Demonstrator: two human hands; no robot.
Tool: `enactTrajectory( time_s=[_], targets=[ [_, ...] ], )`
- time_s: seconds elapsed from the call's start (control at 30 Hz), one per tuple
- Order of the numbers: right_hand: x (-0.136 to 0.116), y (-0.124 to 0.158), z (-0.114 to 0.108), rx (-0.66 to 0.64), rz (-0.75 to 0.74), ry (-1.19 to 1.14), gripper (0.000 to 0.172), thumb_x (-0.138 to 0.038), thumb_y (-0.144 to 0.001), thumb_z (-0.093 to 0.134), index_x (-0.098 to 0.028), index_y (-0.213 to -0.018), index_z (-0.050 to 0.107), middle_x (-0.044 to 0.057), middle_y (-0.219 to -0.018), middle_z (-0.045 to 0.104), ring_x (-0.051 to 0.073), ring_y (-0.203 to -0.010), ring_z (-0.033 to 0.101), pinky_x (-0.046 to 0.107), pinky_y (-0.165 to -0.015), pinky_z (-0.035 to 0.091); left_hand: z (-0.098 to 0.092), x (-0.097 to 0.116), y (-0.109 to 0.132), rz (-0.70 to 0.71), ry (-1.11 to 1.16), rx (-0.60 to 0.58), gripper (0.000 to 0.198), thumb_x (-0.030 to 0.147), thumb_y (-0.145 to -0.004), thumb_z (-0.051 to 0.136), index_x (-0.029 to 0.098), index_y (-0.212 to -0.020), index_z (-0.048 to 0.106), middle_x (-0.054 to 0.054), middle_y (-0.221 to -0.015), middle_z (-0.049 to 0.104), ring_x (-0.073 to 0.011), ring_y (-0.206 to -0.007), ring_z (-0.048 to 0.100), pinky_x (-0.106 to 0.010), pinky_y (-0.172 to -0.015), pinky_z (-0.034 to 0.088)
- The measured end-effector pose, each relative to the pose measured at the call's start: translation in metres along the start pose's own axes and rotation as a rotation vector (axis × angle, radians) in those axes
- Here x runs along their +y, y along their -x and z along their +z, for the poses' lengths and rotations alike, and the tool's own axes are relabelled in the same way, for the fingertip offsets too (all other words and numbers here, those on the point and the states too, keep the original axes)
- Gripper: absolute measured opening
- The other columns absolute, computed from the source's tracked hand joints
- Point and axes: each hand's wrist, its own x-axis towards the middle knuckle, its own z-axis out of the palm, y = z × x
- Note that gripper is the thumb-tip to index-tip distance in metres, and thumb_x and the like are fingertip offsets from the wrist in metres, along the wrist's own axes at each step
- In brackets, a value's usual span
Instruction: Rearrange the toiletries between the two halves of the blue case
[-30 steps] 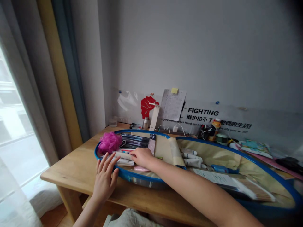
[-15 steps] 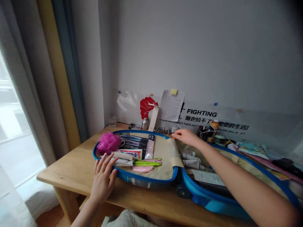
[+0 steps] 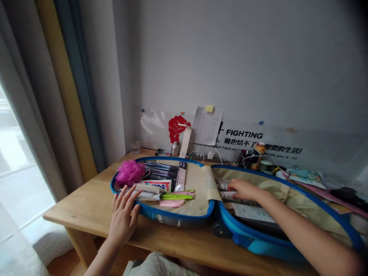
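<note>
An open blue suitcase (image 3: pixel 184 219) with a beige lining lies on the desk, its two halves side by side. My left hand (image 3: pixel 123 214) rests on the front left rim of the left half, fingers spread and holding nothing. Close to it are a magenta bath puff (image 3: pixel 130 173), a toothpaste box (image 3: pixel 158 185), several packaged toothbrushes (image 3: pixel 161 170) and green and pink flat items (image 3: pixel 178 195). Inside the right half, my right hand (image 3: pixel 244 189) curls its fingers on a white tube (image 3: pixel 230 196) among several tubes; its fingertips are partly hidden.
The wooden desk (image 3: pixel 80 203) carries a glass (image 3: pixel 135 147), a metal bottle (image 3: pixel 174 148) and an orange-capped bottle (image 3: pixel 258 155) behind the suitcase. A white card (image 3: pixel 253 212) lies in the right half. To the left hang curtains (image 3: pixel 51 76) by a window.
My right hand has moved down and to the right, from above the suitcase's hinge to the white tubes in the right half. My left hand stays on the rim.
</note>
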Motion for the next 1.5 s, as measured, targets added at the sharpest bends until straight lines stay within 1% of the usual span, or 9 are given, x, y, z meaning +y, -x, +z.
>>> enactTrajectory(
  time_s=[0.2, 0.33, 0.43, 0.5, 0.6, 0.8, 0.93, 1.13, 1.5],
  targets=[
    [-0.007, 0.003, -0.006, 0.014, 0.011, 0.005, 0.014, -0.022, -0.063, 0.073, -0.021, -0.076, 0.069, 0.01, -0.098, 0.07, 0.03, -0.102, 0.066, 0.035, -0.083, 0.048, 0.0, 0.001, -0.001, 0.01, -0.007, 0.0, 0.04, 0.028, -0.097, 0.042, 0.026, -0.134, 0.058, -0.008, -0.144, 0.057, -0.026, -0.146, 0.035, -0.049, -0.123, 0.019],
    [0.002, 0.013, -0.033, 0.075, 0.081, -0.071, 0.009, -0.026, -0.069, 0.068, -0.02, -0.076, 0.067, 0.008, -0.085, 0.072, 0.026, -0.082, 0.069, 0.032, -0.069, 0.047, 0.0, 0.001, -0.001, 0.013, -0.01, 0.004, 0.041, 0.028, -0.097, 0.042, 0.026, -0.135, 0.057, -0.009, -0.143, 0.058, -0.0263, -0.146, 0.035, -0.049, -0.124, 0.018],
    [0.0, 0.012, -0.061, 0.18, 0.108, -0.143, 0.02, -0.036, -0.078, 0.06, -0.021, -0.088, 0.07, 0.007, -0.087, 0.074, 0.025, -0.078, 0.069, 0.031, -0.066, 0.047, 0.0, 0.002, -0.001, 0.026, -0.015, 0.013, 0.041, 0.027, -0.098, 0.041, 0.025, -0.135, 0.056, -0.008, -0.143, 0.058, -0.0256, -0.147, 0.035, -0.048, -0.124, 0.017],
    [-0.017, 0.002, -0.075, 0.242, 0.071, -0.196, 0.028, -0.04, -0.083, 0.055, -0.021, -0.097, 0.07, 0.007, -0.093, 0.075, 0.023, -0.082, 0.07, 0.03, -0.069, 0.048, 0.0, 0.002, -0.001, 0.041, -0.019, 0.018, 0.04, 0.026, -0.098, 0.042, 0.025, -0.135, 0.056, -0.008, -0.144, 0.057, -0.0247, -0.148, 0.033, -0.047, -0.124, 0.018],
    [-0.069, -0.023, -0.082, 0.271, -0.045, -0.259, 0.03, -0.038, -0.088, 0.055, -0.022, -0.108, 0.07, 0.005, -0.103, 0.076, 0.019, -0.09, 0.07, 0.027, -0.076, 0.05, 0.0, 0.003, -0.002, 0.048, -0.02, 0.025, 0.039, 0.026, -0.098, 0.042, 0.024, -0.134, 0.056, -0.008, -0.144, 0.057, -0.0242, -0.148, 0.032, -0.047, -0.124, 0.018],
    [-0.196, -0.078, -0.068, 0.205, -0.221, -0.241, 0.027, -0.037, -0.092, 0.061, -0.021, -0.111, 0.069, 0.005, -0.114, 0.072, 0.019, -0.103, 0.067, 0.033, -0.091, 0.052, 0.0, 0.003, -0.001, 0.034, -0.021, 0.012, 0.039, 0.027, -0.098, 0.042, 0.026, -0.134, 0.057, -0.008, -0.144, 0.057, -0.0251, -0.147, 0.034, -0.049, -0.124, 0.019],
    [-0.24, -0.102, -0.054, 0.131, -0.259, -0.181, 0.033, -0.041, -0.095, 0.06, -0.017, -0.118, 0.063, 0.008, -0.121, 0.065, 0.02, -0.108, 0.063, 0.044, -0.095, 0.053, 0.001, 0.004, 0.0, 0.014, -0.02, 0.005, 0.04, 0.028, -0.098, 0.041, 0.026, -0.134, 0.058, -0.007, -0.145, 0.057, -0.0254, -0.148, 0.033, -0.05, -0.124, 0.019],
    [-0.26, -0.121, -0.037, 0.063, -0.268, -0.134, 0.035, -0.04, -0.095, 0.06, -0.019, -0.122, 0.061, 0.008, -0.126, 0.062, 0.02, -0.11, 0.062, 0.043, -0.094, 0.054, 0.001, 0.005, -0.001, 0.036, -0.03, 0.014, 0.039, 0.027, -0.099, 0.041, 0.025, -0.133, 0.058, -0.007, -0.145, 0.057, -0.0241, -0.148, 0.032, -0.048, -0.124, 0.018],
    [-0.26, -0.126, -0.019, -0.009, -0.305, -0.142, 0.034, -0.04, -0.096, 0.058, -0.02, -0.123, 0.061, 0.009, -0.129, 0.061, 0.02, -0.11, 0.061, 0.042, -0.095, 0.054, 0.001, 0.004, 0.0, 0.027, -0.047, 0.004, 0.04, 0.027, -0.098, 0.041, 0.025, -0.134, 0.058, -0.007, -0.145, 0.057, -0.0245, -0.147, 0.034, -0.048, -0.124, 0.018]
  ],
)
